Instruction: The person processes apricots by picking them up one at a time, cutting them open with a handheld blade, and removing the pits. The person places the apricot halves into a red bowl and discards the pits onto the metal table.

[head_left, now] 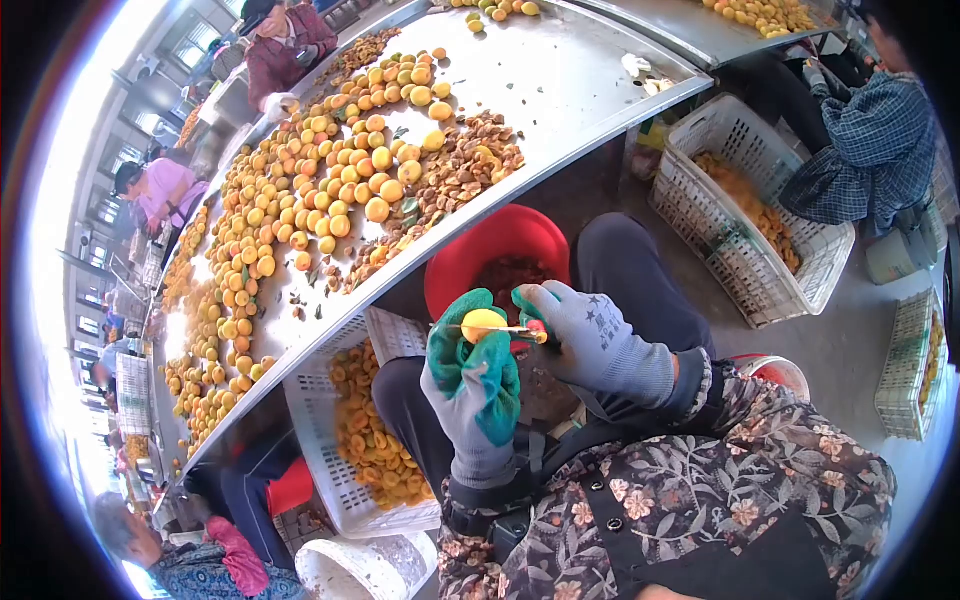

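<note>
Between the fingers of my left hand (470,390), in a grey glove with a green coating, is a yellow apricot (483,324). My right hand (612,345), gloved the same way, is closed on a small knife (514,331); its thin blade lies against the apricot and its handle is mostly hidden by my fingers. Both hands are close together above my lap. Just beyond them a red basin (441,262) stands between my knees, with dark brown pieces inside.
A metal table (545,75) ahead bears many whole apricots (310,190) and a heap of brown pieces (470,165). White crates of split apricots stand at left (318,440) and right (690,245). A white bucket (400,565) is at lower left. Several people sit or stand around.
</note>
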`<state>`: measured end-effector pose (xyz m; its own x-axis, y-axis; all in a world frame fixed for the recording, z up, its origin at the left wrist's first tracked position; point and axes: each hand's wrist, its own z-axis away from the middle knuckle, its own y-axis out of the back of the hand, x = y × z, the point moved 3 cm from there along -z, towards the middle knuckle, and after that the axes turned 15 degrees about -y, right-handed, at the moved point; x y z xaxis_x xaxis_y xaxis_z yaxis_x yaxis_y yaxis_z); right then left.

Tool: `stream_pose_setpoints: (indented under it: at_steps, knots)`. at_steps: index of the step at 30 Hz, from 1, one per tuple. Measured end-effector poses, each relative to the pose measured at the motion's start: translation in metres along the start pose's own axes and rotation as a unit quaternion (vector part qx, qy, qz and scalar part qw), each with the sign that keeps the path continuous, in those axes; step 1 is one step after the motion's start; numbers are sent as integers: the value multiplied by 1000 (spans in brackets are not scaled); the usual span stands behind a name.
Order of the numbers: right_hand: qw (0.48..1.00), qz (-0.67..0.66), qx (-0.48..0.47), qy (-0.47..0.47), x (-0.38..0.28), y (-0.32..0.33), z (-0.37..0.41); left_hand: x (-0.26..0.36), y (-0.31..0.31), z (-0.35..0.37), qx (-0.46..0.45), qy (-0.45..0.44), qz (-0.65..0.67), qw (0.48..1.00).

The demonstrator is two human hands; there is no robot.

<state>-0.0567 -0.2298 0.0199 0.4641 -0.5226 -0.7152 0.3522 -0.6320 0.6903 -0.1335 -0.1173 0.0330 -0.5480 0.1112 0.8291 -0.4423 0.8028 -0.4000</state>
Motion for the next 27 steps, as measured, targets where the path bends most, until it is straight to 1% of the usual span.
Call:
stream_pose_setpoints:
  at_steps: [1,3,5,6,7,8,9,11,12,13,15,17,18,19,20,21,22,23,24,26,27]
  knots:
    - [1000,-8,7,-2,0,-2,0,2,0,-1,0,-1,-1,1000]
    - [1000,-17,15,-4,2,-4,-1,1,1,-2,63,98,91,989]
    - [999,-44,25,-11,3,-7,1,-10,3,-3,73,104,89,988]
    - [999,-45,24,-8,5,-9,1,-14,2,-4,73,127,192,970]
    - [999,-49,16,-17,9,-11,3,-16,1,-5,73,148,292,942]
    - [998,-54,8,-27,13,-12,5,-17,5,-6,100,169,296,935]
    - [998,-54,7,-25,18,-11,6,-17,8,-8,101,168,296,935]
    - [984,-158,-88,-10,24,-8,6,-18,13,-16,85,154,284,943]
    - [985,-154,-81,-10,23,-5,3,-21,20,-19,59,168,311,934]
    - [972,-228,-56,24,15,3,-1,-17,12,-18,50,173,319,931]
    - [931,-353,28,89,5,30,-9,-9,-15,-20,97,185,186,960]
    - [940,-285,82,169,-6,52,-22,-41,4,-23,36,267,258,928]
    - [949,-258,61,169,-8,60,-25,-36,-12,-27,-103,173,248,948]
    - [946,-264,59,177,-3,61,-27,-47,-11,-29,-231,-44,-122,964]
    - [953,-260,52,147,4,63,-26,-49,-18,-33,-190,-1,-81,978]
    - [955,-269,34,119,10,66,-25,-34,-32,-37,-264,2,-242,934]
    - [957,-258,55,117,16,71,-24,-33,-40,-42,-335,-175,-351,857]
    - [962,-232,75,125,24,74,-26,-34,-45,-45,-376,-340,-448,737]
    - [965,-207,90,134,29,74,-26,-40,-46,-47,-378,-344,-444,736]
    - [959,-225,103,136,28,82,-25,-46,-56,-48,-368,-298,-371,798]
    - [953,-247,110,137,28,85,-23,-46,-59,-43,-370,-295,-371,799]
